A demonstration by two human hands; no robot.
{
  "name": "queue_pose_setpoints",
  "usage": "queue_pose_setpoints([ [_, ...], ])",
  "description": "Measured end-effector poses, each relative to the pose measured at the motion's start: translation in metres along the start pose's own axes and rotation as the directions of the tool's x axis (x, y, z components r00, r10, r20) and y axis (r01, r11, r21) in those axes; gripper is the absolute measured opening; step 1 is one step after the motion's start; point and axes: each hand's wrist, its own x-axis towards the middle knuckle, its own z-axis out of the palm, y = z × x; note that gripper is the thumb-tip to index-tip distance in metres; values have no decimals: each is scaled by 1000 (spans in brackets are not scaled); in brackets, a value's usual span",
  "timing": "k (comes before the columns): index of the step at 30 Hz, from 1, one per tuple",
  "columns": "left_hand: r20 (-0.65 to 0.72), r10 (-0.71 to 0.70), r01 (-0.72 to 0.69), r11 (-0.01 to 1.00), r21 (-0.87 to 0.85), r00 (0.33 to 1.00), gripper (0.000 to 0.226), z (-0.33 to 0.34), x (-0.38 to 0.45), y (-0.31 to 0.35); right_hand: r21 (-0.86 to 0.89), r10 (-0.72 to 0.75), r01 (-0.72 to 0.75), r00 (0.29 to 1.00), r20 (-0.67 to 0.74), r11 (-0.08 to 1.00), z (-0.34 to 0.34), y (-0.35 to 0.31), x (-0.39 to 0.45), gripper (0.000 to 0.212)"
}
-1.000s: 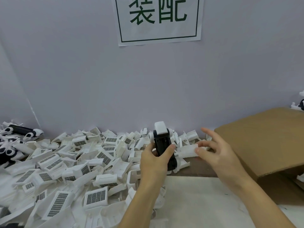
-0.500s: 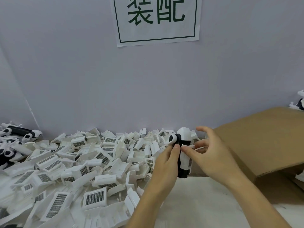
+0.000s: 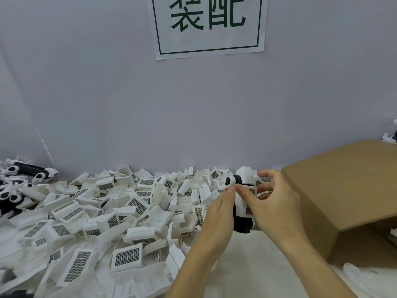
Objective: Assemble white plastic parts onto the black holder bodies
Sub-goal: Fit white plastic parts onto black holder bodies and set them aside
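A black holder body (image 3: pixel 242 222) stands upright between my two hands, just right of the frame's middle, with a white cap at its top. My left hand (image 3: pixel 219 214) grips it from the left, thumb up near the top joint. My right hand (image 3: pixel 272 205) holds a white plastic part with a dark grille (image 3: pixel 249 201) against the body's right side, thumb pressing on it. A large heap of loose white plastic parts (image 3: pixel 120 214) covers the table to the left.
A brown cardboard box (image 3: pixel 348 196) lies close on the right, its flap open toward me. Several black-and-white assembled holders (image 3: pixel 23 175) lie at the far left. A paper sign (image 3: pixel 208 24) hangs on the grey wall behind. White table surface (image 3: pixel 257 265) shows below my hands.
My left hand carried the black holder body rightward and turned it. My right hand picked a white part from the heap and brought it against the body's side.
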Motion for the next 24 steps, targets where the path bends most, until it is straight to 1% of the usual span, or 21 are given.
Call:
queue_pose_setpoints([
  [2, 4, 0, 0, 1000, 4, 1000, 41, 0, 0, 0, 20, 15, -15, 1000, -20, 1000, 1, -1, -1, 48],
  [8, -22, -19, 18, 999, -33, 1000, 44, -2, 1, 2, 22, 22, -23, 998, 51, 999, 0, -3, 0, 41],
  [12, 5, -22, 22, 1000, -11, 1000, 46, -1, 0, 0, 3, -1, 1, 1000, -12, 1000, 1, -5, -3, 42],
  [15, -11, -18, 18, 999, -36, 1000, 53, -1, 2, 1, -18, -29, 29, 1000, -10, 999, 2, -6, -4, 45],
  [17, -40, -16, 12, 996, -89, 999, 53, -2, 4, 2, -3, -40, 41, 999, 30, 999, 2, -4, -4, 37],
  [19, -69, -16, 6, 991, -136, 997, 47, -3, 5, 3, 30, -60, 59, 996, 68, 998, 3, -1, -2, 22],
  [20, -79, -15, 3, 989, -147, 997, 41, -3, 5, 3, 53, -61, 57, 995, 74, 997, 3, 0, -1, 18],
  [22, -89, -10, -1, 992, -127, 996, 27, -3, 5, 3, 109, -21, 12, 997, 79, 994, 2, 3, 0, 17],
  [24, -93, -4, -5, 995, -97, 996, 22, -3, 5, 2, 128, 52, -63, 995, 88, 990, 2, 4, 0, 16],
])
